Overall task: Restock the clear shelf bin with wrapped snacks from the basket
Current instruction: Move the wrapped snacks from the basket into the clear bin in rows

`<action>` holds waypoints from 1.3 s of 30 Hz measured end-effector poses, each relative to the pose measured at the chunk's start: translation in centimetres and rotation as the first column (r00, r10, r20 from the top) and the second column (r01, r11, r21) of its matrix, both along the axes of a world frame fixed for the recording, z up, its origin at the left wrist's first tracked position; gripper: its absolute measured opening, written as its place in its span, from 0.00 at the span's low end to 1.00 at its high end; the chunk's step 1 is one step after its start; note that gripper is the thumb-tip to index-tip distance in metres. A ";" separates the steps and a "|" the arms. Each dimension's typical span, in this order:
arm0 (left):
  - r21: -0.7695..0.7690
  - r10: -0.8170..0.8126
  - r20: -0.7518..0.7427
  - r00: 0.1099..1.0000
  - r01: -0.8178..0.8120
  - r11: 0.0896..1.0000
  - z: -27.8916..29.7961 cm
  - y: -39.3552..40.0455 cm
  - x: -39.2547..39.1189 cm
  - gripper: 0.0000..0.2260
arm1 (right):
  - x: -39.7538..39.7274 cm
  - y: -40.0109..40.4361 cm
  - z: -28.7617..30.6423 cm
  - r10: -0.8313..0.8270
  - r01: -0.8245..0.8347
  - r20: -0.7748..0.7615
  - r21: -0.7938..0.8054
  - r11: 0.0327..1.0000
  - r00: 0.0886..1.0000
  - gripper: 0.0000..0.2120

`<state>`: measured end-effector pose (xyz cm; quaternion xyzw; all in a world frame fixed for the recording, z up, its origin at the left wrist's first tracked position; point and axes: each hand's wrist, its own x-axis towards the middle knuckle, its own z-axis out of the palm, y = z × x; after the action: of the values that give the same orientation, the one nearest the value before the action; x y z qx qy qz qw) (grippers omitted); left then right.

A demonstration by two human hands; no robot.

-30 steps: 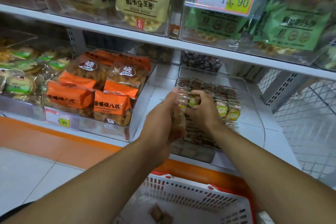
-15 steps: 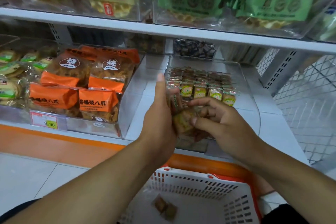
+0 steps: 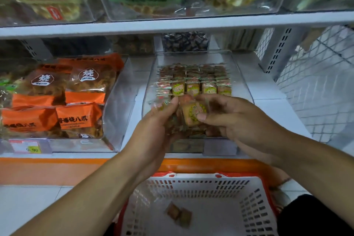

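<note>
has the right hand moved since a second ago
Yes. The right hand has drawn back from the rows of stacked snacks toward the front of the clear bin, now pinching one wrapped snack.

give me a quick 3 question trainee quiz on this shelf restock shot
1. True or false: the basket holds no snacks.
2. Which hand pinches the single snack? A left B right
3. Fill in: the bags left of the clear bin are ____ in colour.

Key: 1 false, two loose snacks lie in it. 2 B, the right hand; the left hand holds a bunch. 3 orange.
</note>
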<state>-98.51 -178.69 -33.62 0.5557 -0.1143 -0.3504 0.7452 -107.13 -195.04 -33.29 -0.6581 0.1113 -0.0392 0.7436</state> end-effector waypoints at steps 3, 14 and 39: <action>0.014 -0.020 -0.003 1.000 0.021 1.000 -0.3 0.0 -0.2 0.21 | -0.2 0.2 -0.2 0.075 -0.066 -0.100 0.085 0.994 0.992 0.15; 0.046 -0.091 -0.126 0.988 0.097 0.994 -0.2 0.7 -0.1 0.16 | -1.6 0.3 -0.7 0.182 0.281 0.367 -0.884 0.374 0.912 0.31; -0.120 0.174 -0.011 0.985 -0.174 0.977 0.5 1.2 0.5 0.19 | -0.2 1.0 -0.8 -0.152 0.151 -0.014 0.234 0.960 0.988 0.22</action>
<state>-97.99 -177.53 -33.14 0.5175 -0.0860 -0.2766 0.8052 -107.38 -194.03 -34.07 -0.5551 0.1636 -0.0838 0.8112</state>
